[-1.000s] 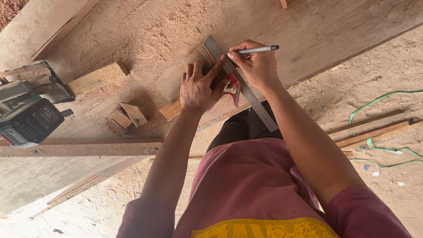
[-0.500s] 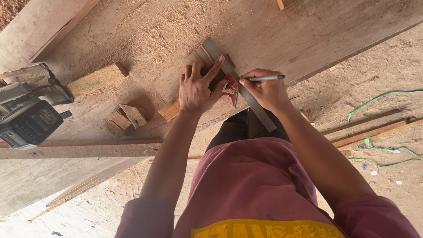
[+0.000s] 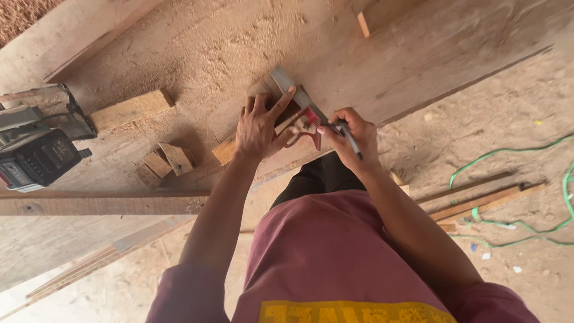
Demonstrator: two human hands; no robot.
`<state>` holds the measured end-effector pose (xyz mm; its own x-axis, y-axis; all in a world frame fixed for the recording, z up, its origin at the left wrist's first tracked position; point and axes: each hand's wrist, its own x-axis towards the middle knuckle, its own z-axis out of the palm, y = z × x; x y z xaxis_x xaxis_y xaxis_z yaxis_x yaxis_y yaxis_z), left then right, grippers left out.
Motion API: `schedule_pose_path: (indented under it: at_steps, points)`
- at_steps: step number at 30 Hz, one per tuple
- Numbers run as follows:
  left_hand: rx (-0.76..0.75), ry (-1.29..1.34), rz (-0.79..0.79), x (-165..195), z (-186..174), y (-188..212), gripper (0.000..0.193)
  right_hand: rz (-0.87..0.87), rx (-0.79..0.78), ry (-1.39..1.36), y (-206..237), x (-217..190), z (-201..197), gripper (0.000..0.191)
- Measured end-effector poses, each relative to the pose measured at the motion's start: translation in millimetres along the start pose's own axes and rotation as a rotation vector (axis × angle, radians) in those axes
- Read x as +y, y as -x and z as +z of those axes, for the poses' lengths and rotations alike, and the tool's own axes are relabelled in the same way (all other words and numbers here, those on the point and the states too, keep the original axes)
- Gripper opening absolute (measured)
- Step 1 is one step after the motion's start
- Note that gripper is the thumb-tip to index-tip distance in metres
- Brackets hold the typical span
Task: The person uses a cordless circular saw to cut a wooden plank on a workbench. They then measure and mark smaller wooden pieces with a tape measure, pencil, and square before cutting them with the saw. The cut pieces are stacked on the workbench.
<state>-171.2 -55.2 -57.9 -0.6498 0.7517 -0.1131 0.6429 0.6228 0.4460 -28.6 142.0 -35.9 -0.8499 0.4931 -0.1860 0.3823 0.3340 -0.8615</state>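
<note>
The left hand lies spread, fingers pressing a small wood block and the metal square flat on the dusty tabletop. The right hand is curled around a pen, its tip at the square's red stock. Wood offcuts and a power saw sit well to the left.

Open sawdusty board across the upper middle of the frame, free passage there. Left side crowded: power saw at left edge, wood offcuts just right of it. Green cord loops over the floor at right.
</note>
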Motion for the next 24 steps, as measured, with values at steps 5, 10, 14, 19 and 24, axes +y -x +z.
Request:
schedule_pose_path:
  at_steps: [5,10,14,19,24]
  points:
    - [0.046,0.041,0.001,-5,3,-1,0.116,0.166,0.275,-0.405,-25,18,-85,0.021]
    - [0.180,-0.016,-0.104,5,7,9,0.086,0.075,0.729,-0.180,-87,63,-171,0.025]
    - [0.187,-0.038,-0.246,16,0,18,0.071,0.072,0.811,0.087,-127,88,-198,0.019]
    - [0.168,-0.051,-0.349,16,-4,15,0.062,-0.094,0.632,0.401,-158,96,-207,0.016]
    - [0.171,-0.089,-0.390,16,6,23,0.060,-0.042,0.514,0.774,-151,97,-202,0.031]
